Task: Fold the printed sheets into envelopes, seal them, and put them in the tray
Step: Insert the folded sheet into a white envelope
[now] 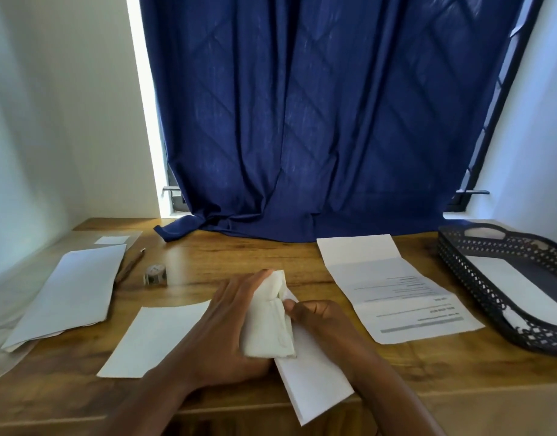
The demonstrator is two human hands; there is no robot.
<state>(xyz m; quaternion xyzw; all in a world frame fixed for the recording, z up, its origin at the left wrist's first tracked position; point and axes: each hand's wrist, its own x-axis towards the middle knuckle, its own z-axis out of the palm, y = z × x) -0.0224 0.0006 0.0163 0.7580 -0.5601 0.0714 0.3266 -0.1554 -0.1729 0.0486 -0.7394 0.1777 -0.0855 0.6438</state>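
at the near table edge (460, 401), left hand (227, 328) gripping a folded white wad (267, 322), right hand (321, 319) pinching an envelope (315, 385) overhanging that edge, printed sheet (397, 294) just beside the tray (478, 278) at right, bare wood between

Tray (478, 275) right of printed sheet (406, 297)

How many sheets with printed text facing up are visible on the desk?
1: the printed sheet, creased, lies right of the hands, beside the tray. Other papers show only blank sides, so more print may be hidden.
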